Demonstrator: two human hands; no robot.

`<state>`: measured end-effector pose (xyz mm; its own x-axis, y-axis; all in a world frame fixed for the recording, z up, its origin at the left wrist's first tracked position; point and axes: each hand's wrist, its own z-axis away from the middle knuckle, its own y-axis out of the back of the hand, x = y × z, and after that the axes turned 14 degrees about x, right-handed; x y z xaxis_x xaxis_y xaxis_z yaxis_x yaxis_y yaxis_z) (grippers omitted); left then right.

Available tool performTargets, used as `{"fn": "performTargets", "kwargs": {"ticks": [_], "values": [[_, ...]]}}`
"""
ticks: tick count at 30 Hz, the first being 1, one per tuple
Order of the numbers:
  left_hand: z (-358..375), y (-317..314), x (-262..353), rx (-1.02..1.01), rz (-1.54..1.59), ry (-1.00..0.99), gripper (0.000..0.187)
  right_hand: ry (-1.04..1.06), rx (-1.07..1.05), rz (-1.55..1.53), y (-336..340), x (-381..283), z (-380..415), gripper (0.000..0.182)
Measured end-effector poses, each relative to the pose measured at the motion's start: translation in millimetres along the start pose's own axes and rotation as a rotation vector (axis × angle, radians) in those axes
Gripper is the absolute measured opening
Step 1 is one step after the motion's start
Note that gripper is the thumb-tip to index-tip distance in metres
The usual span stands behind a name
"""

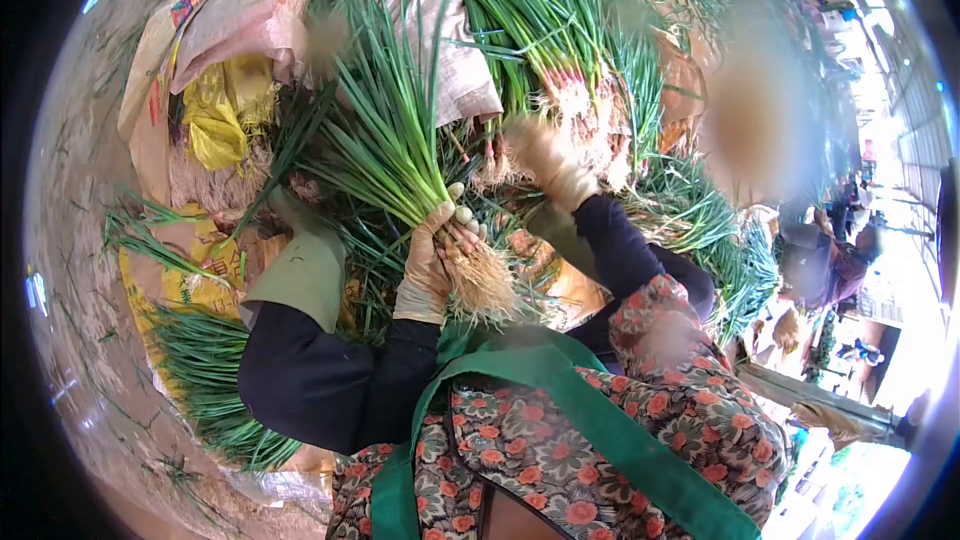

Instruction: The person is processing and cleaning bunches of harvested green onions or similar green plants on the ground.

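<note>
My left hand, in a pale glove, is closed around the lower stems of a bunch of green onions. The leaves fan up and to the left, while the pale roots hang below my fingers. My right hand, gloved too, is at the near edge of a heap of green onions with pinkish stem bases and stringy roots. Motion blur smears its fingers, so I cannot make out whether they hold anything.
A pale cloth sack lies against the heap. Pink sacking and a yellow bag are at upper left. More green onions rest on sacking at lower left. Another person is at far right.
</note>
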<state>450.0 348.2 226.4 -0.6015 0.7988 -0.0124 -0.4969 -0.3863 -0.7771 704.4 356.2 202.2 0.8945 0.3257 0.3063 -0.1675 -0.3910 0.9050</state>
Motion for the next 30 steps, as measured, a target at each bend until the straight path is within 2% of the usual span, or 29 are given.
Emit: {"fn": "performTargets", "kwargs": {"ticks": [1, 2, 4, 5, 6, 7, 9, 10, 11, 12, 13, 15, 18, 19, 21, 23, 25, 26, 28, 29, 30], "values": [[-3.0, 1.5, -0.6, -0.054, 0.017, 0.005, 0.035, -0.292, 0.150, 0.045, 16.9, 29.6, -22.9, 0.025], [-3.9, 1.4, -1.2, -0.107, 0.034, 0.011, 0.036, -0.835, 0.196, -0.277, 22.3, 47.1, -35.5, 0.027], [1.6, -2.6, -1.8, -0.077, 0.042, 0.020, 0.037, -0.981, -0.234, -0.236, -5.2, 72.0, -27.4, 0.029], [3.7, -5.4, -1.3, -0.084, 0.055, 0.032, 0.037, -0.580, -0.285, 0.074, -16.5, 69.1, -33.8, 0.027], [4.1, -7.0, 0.1, -0.090, 0.073, 0.039, 0.038, -0.805, -0.529, -0.280, -24.7, 69.7, -36.1, 0.032], [-4.1, 0.3, 0.3, -0.197, 0.083, 0.051, 0.039, -0.662, -0.404, -0.375, -17.2, 58.1, -33.3, 0.034], [7.5, -21.3, -3.8, 0.052, 0.024, -0.049, 0.039, -0.575, -0.306, -0.497, 14.3, 20.0, -29.1, 0.035], [12.2, -26.8, -5.0, 0.180, -0.008, -0.094, 0.039, -0.637, -0.333, -0.527, 40.3, -3.7, -31.0, 0.033], [7.8, -17.5, -5.5, 0.111, -0.085, -0.147, 0.041, -0.619, -0.380, -0.618, 66.6, -25.6, -32.6, 0.031], [-8.6, 15.8, -0.5, 0.048, -0.205, -0.101, 0.039, -0.597, -0.426, -0.707, 84.8, -44.4, -30.8, 0.030], [-10.4, 19.5, 1.5, -0.005, -0.227, -0.068, 0.037, -0.467, -0.436, -0.762, 80.6, -62.6, -15.9, 0.028], [-9.9, 16.5, -1.1, -0.002, -0.184, -0.070, 0.035, -0.378, -0.543, -0.961, 83.5, -80.9, 1.4, 0.025], [-1.8, 0.5, -10.7, 0.099, -0.076, -0.135, 0.033, -0.226, -0.670, -1.316, 64.2, -53.0, 15.0, 0.031], [0.8, 1.7, -8.3, 0.098, -0.092, -0.120, 0.032, -0.573, -0.598, -1.534, 62.9, -59.7, 5.7, 0.033], [3.5, -1.3, -11.6, 0.157, -0.103, -0.110, 0.031, -0.921, -0.421, -1.645, 67.3, -58.6, -6.3, 0.031], [3.7, 6.7, -13.2, 0.138, -0.258, -0.107, 0.032, -1.225, -0.303, -1.693, 62.2, -71.7, -31.2, 0.029], [5.8, 6.6, -16.5, 0.201, -0.314, -0.121, 0.030, -1.384, -0.228, -1.678, 29.4, -87.1, -47.8, 0.029], [6.6, 7.1, -15.5, 0.187, -0.294, -0.127, 0.029, -1.356, -0.111, -1.533, 24.2, -91.0, -46.4, 0.029], [6.5, 4.3, -12.1, 0.148, -0.253, -0.137, 0.027, -1.575, -0.058, -1.495, 23.9, -95.7, -39.4, 0.023], [5.7, -1.4, -15.0, 0.197, -0.153, -0.138, 0.026, -1.784, 0.012, -1.804, 27.8, -99.6, -34.8, 0.022], [7.5, -5.2, -14.4, 0.158, -0.123, -0.129, 0.026, -1.985, 0.099, -2.117, 30.9, -102.1, -30.0, 0.021]]}}
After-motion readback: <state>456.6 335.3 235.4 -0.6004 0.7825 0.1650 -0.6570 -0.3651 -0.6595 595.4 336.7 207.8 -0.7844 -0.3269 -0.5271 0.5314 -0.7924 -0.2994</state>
